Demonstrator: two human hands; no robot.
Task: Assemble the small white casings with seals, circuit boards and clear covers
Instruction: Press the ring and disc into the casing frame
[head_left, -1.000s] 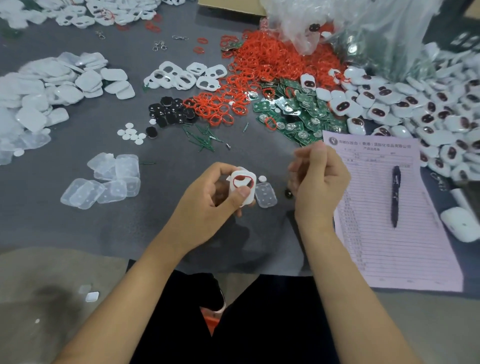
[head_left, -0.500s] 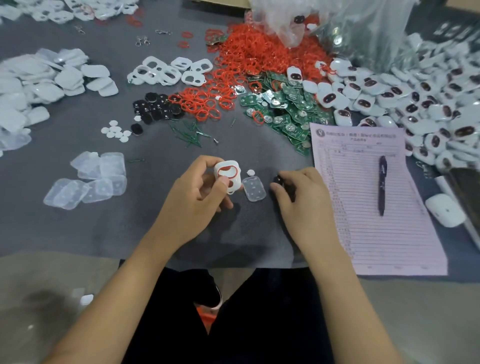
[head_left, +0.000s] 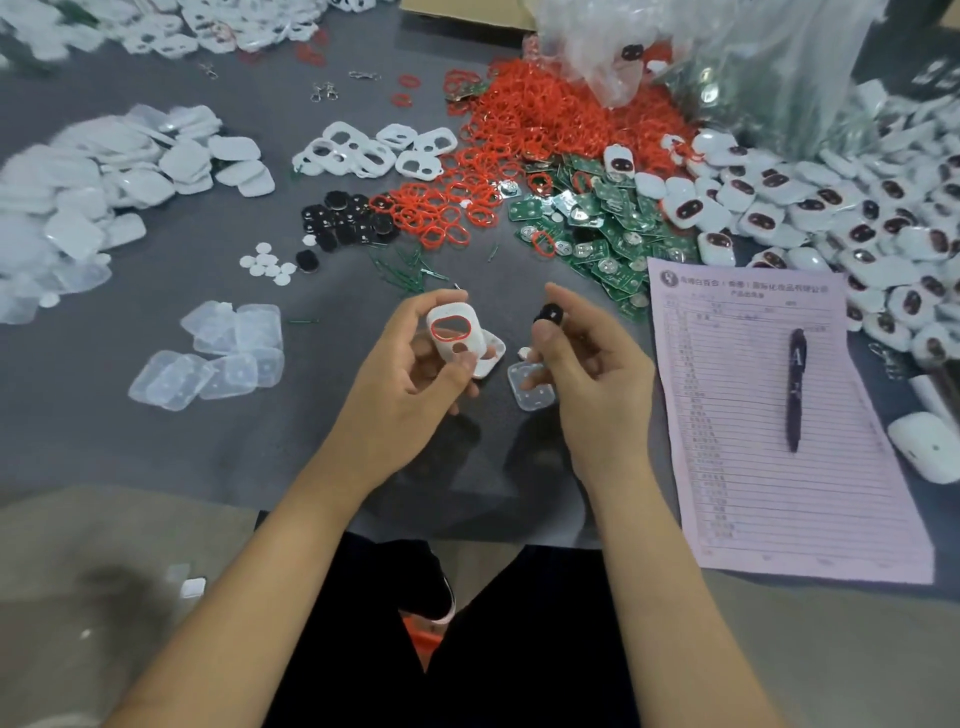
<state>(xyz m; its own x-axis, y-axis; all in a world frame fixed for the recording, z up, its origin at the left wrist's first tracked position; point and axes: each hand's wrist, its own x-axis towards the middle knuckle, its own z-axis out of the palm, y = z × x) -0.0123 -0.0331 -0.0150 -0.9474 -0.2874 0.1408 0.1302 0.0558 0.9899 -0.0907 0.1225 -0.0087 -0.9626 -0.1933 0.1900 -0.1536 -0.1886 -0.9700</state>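
The left hand (head_left: 410, 374), at frame centre, grips a white casing (head_left: 453, 332) between thumb and curled fingers, tilted face-up so its two openings show; a red seal (head_left: 451, 328) already rings the upper one. Held that way, the opening seems to be presented to the other hand. Just right of it, the right hand (head_left: 587, 364) pinches a small black piece (head_left: 549, 314) between thumb and forefinger, raised level with the casing but apart from it, probably the next part to go in.

Below and between the hands a clear cover (head_left: 531, 387) lies on the grey mat (head_left: 208, 457), close by, likely kept for a later step. Supplies fan out within reach: more covers (head_left: 208, 358) at left, black pieces (head_left: 345, 221) and loose seals (head_left: 498, 156) above, green boards (head_left: 597, 223) upper right of centre, finished casings (head_left: 831, 218) at far right. A form (head_left: 753, 415) with a pen (head_left: 795, 389) lies at right.
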